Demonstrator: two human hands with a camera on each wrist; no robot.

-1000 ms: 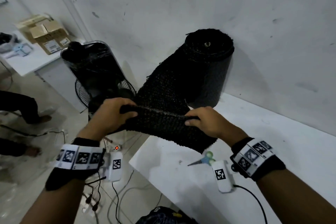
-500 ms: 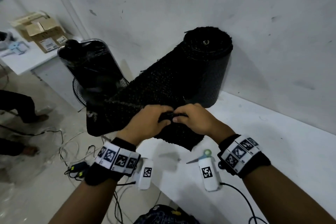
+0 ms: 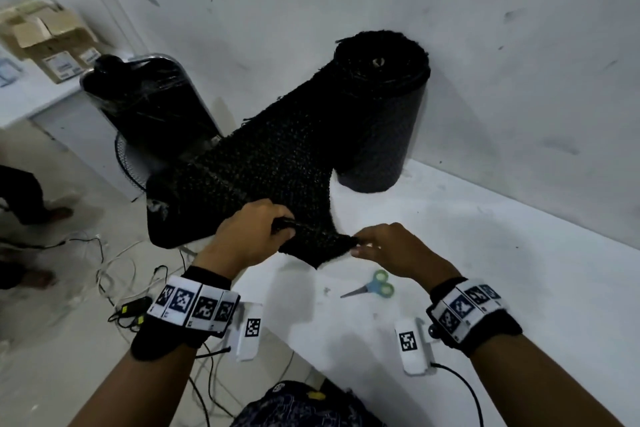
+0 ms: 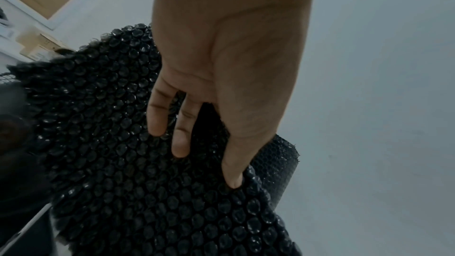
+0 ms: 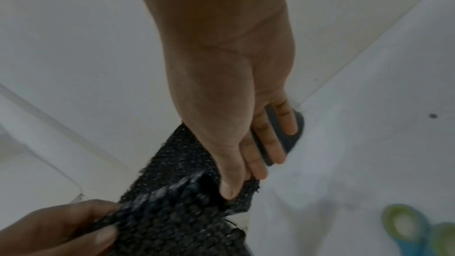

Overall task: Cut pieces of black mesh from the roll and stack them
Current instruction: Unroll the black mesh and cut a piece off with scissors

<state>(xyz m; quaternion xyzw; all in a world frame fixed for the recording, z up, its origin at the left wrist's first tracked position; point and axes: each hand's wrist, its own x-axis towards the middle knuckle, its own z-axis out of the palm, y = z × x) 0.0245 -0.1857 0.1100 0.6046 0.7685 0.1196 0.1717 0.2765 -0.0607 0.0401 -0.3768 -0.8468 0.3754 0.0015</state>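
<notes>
We hold the free end of the black mesh (image 3: 263,177) folded over. Our left hand (image 3: 249,236) has its grip clamped on the fold; our right hand (image 3: 391,250) pinches the corner just beside it. Holding both ends probably keeps the fold straight as a cutting line. Beyond our grip the mesh runs up to the roll (image 3: 381,107), upright on the worktop (image 3: 485,253). Nearer us than the right grip lie the scissors (image 3: 372,288), untouched. We can read no writing on the mesh.
</notes>
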